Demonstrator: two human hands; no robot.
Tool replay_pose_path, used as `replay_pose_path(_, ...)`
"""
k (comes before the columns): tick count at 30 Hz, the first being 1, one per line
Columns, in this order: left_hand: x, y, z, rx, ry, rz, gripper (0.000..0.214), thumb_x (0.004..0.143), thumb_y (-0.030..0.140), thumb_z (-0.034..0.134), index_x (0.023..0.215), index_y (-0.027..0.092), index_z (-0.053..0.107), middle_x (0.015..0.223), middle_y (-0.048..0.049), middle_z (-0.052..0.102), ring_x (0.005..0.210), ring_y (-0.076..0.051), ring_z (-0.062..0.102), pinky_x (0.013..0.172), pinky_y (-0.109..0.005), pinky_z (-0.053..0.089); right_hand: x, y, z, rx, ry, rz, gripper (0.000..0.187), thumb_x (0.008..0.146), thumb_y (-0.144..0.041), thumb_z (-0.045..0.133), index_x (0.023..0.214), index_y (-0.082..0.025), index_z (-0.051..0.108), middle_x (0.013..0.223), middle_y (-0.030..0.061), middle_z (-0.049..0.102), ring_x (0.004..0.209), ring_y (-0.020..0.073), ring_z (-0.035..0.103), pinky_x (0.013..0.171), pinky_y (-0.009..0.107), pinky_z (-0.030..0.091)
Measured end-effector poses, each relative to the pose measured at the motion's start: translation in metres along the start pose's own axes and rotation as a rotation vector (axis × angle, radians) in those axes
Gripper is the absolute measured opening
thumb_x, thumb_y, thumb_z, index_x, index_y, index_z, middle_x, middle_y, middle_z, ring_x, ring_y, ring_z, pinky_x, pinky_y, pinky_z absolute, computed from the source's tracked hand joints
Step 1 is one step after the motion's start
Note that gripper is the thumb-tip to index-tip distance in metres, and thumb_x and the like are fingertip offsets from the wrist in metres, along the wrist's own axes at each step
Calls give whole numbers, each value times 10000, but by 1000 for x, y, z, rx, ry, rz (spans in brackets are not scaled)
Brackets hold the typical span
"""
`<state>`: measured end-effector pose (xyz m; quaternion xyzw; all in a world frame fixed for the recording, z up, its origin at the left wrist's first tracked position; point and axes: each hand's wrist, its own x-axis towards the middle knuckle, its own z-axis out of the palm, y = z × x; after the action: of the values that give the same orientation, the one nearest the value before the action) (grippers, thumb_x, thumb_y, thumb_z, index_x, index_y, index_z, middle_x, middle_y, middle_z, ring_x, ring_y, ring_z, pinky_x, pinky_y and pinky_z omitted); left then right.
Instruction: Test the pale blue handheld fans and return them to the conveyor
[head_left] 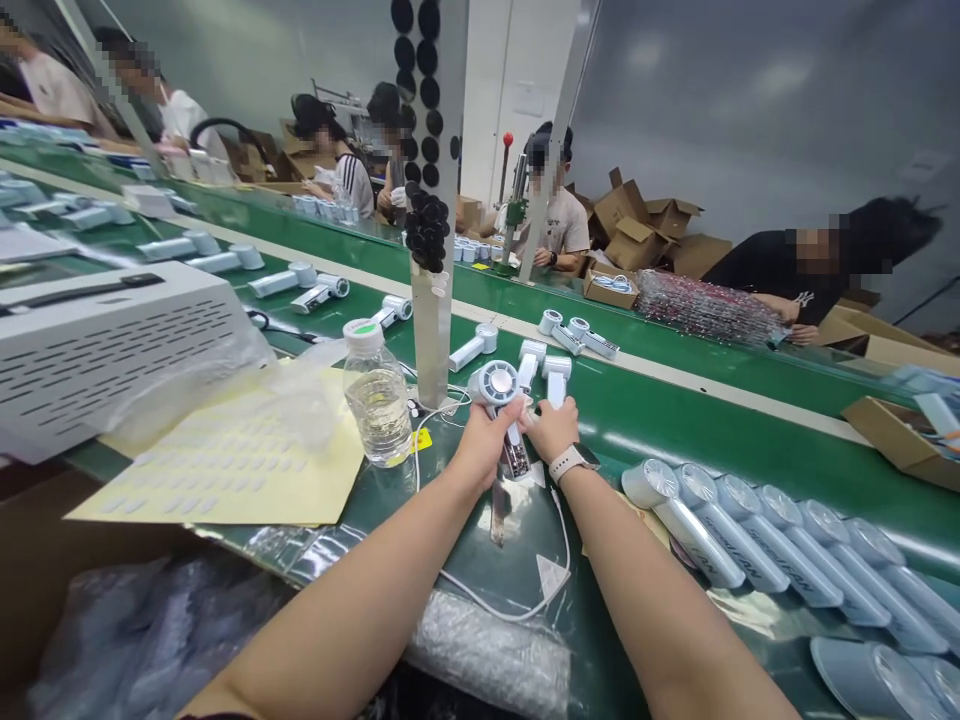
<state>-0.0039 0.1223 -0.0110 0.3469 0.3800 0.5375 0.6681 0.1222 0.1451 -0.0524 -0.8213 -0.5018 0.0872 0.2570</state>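
My left hand [484, 440] is closed around a light blue handheld fan [495, 382], its round head tilted up. The handle's cover is off, and a circuit board [516, 455] shows inside. Close beside it, my right hand [553, 430] has its fingers bent together near the fan's handle; what they pinch is hidden. Just beyond the right fingers lie two more fans, one [532, 356] to the left and another [556, 372] behind the fingertips. A white cable [499, 612] loops over the bench below my hands.
A water bottle [377, 400] stands left, by a yellow sheet of white stickers [225, 470] and a white vented box [112, 340]. A metal post [433, 330] rises ahead. Fans in a row [757, 530] lie right. Several co-workers sit across the green conveyor [675, 385].
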Motion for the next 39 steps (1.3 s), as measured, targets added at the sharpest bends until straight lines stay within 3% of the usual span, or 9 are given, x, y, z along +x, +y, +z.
replay_pose_path(5, 5, 0, -1, -102, 38, -69, 376, 696, 272, 823, 887, 202, 506, 621, 52, 599, 515, -113, 571, 565, -245, 478, -18, 5, -16, 94, 15, -63, 121, 824, -201, 677, 860, -170, 787, 1072, 160, 594, 1165, 329, 549, 972, 368, 423)
replay_pose_path(11, 3, 4, 3, -208, 28, -123, 240, 757, 261, 744, 820, 192, 524, 603, 34, 606, 525, -132, 592, 596, -283, 522, -60, 23, -62, 323, -24, -202, 214, 815, -293, 669, 628, -200, 716, 765, 72, 636, 912, 272, 596, 836, 364, 459)
replay_pose_path(17, -5, 18, -2, -237, -3, -49, 454, 683, 509, 861, 834, 197, 568, 598, 46, 612, 509, -119, 564, 582, -268, 503, -88, 34, -76, 639, -88, -242, 350, 891, -464, 584, 957, -205, 811, 969, 100, 774, 893, 256, 689, 813, 411, 542)
replay_pose_path(22, -2, 16, -5, -163, 53, -187, 443, 844, 609, 677, 811, 168, 648, 648, -18, 657, 584, -147, 614, 623, -283, 525, -93, 40, -73, 722, 95, -165, 374, 905, -395, 539, 1079, -173, 786, 1260, 172, 673, 1171, 309, 628, 1003, 501, 484)
replay_pose_path(26, -10, 9, -1, -243, -185, -275, 496, 812, 639, 695, 908, 153, 705, 888, -94, 747, 830, -204, 715, 811, -329, 581, -115, 30, -63, 647, 292, -306, 363, 930, -273, 476, 1128, -199, 771, 1422, 169, 535, 1307, 307, 547, 1060, 491, 456)
replay_pose_path(28, -14, 7, -1, -295, -297, -296, 565, 753, 694, 716, 936, 160, 712, 927, -106, 758, 901, -251, 725, 843, -380, 591, -122, 27, -59, 554, 258, -468, 328, 912, -220, 487, 1054, -196, 782, 1454, 166, 522, 1348, 308, 518, 1097, 485, 433)
replay_pose_path(30, -15, 6, -2, -284, -305, -263, 621, 678, 731, 752, 928, 163, 711, 895, -101, 761, 895, -276, 725, 827, -404, 595, -122, 29, -58, 443, 144, -530, 296, 903, -190, 480, 952, -204, 771, 1403, 146, 590, 1287, 287, 574, 1066, 453, 467)
replay_pose_path(34, -9, 10, -6, -232, -212, -102, 661, 583, 725, 820, 944, 184, 705, 895, -75, 768, 938, -262, 718, 827, -357, 584, -110, 45, -55, 238, 67, -334, 206, 877, -170, 484, 838, -186, 686, 990, 163, 727, 981, 320, 662, 889, 501, 525)
replay_pose_path(39, -8, 15, -8, -232, -273, -76, 649, 591, 799, 759, 822, 201, 664, 969, -83, 770, 1043, -275, 705, 792, -341, 581, -111, 45, -44, 141, 35, -367, 141, 810, -96, 524, 791, -199, 619, 1084, 189, 676, 1124, 357, 560, 994, 518, 441)
